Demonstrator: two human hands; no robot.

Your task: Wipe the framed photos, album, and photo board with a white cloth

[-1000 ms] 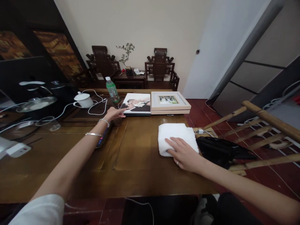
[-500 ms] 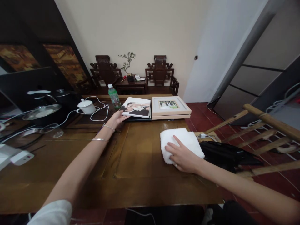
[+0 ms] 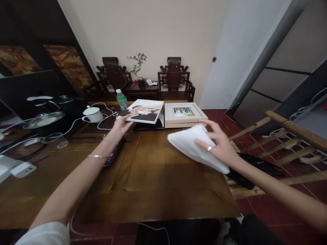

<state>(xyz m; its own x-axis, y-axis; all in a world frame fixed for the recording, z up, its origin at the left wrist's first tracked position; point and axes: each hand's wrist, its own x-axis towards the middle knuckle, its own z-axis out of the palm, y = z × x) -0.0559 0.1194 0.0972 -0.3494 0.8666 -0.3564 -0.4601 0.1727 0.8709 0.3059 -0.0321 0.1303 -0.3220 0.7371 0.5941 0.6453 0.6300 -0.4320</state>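
My left hand (image 3: 120, 126) reaches across the wooden table (image 3: 158, 180) and grips the near left corner of a photo album (image 3: 145, 111), whose cover is tilted up off the table. My right hand (image 3: 220, 143) is closed on a folded white towel (image 3: 194, 146) and holds it in the air above the table's right side. Beside the album lies a light wooden picture frame (image 3: 184, 114), flat on the table.
A green water bottle (image 3: 121, 99), a white lidded cup (image 3: 93, 114) and white cables sit at the far left. A phone (image 3: 110, 158) lies under my left forearm. A black bag (image 3: 258, 168) rests on a bamboo chair (image 3: 288, 136) at the right.
My right hand has picked the towel up off the table and carried it towards the album. My left hand has lifted the album's near edge higher.
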